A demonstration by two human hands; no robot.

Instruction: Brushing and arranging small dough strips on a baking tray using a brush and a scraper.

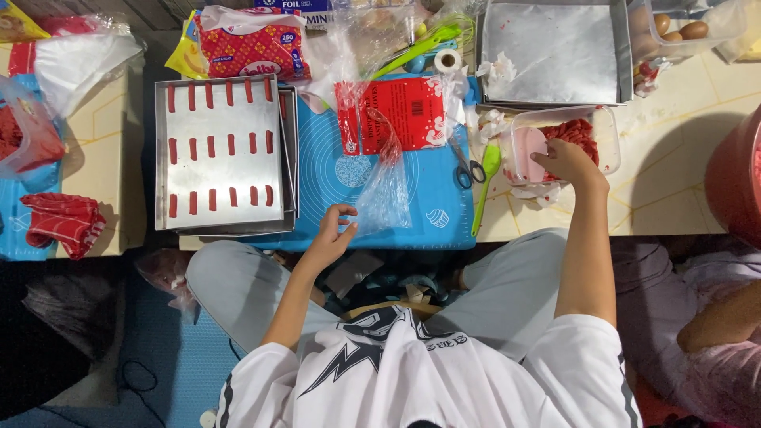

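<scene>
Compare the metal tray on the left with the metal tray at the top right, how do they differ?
The left metal tray carries three rows of short red strips; the top right metal tray shows none, only a crinkled sheet lining. The left tray lies stacked on another tray by the blue mat; the top right tray sits behind the clear container that the right hand reaches into. Both are rectangular and silver.

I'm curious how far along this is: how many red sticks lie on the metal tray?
17 red sticks on the metal tray: seven along the top row, five in the middle, five in the bottom. Glare could hide another.
</scene>
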